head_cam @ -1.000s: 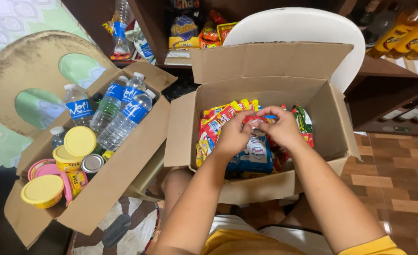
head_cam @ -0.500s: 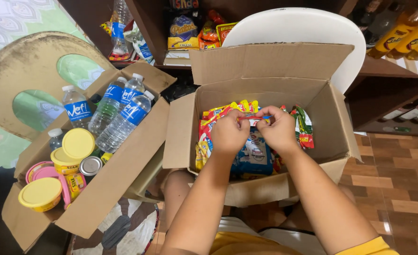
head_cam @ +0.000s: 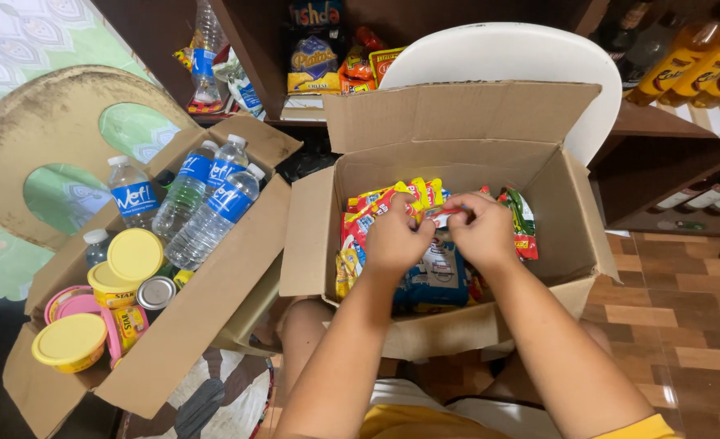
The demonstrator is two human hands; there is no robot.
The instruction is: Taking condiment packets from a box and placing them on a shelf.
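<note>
Seated with an open cardboard box on the lap, a person works both hands among upright snack packets in red, yellow and green wrappers. The left hand and right hand have drawn closer together over the past second and now nearly touch above a blue packet lying lower in the box; the fingers of both are curled in, pinching the top edge of a thin red-and-white packet between them. A moment ago the hands sat slightly lower and further apart, so the grip on that packet appears to have just been made, and the sorting inside the box looks well in hand. To the left, a second cardboard box holds plastic water bottles, yellow-lidded tubs, a pink-rimmed container and a small tin can. A white plastic chair and wooden shelves stocked with snack bags and amber bottles stand behind.
</note>
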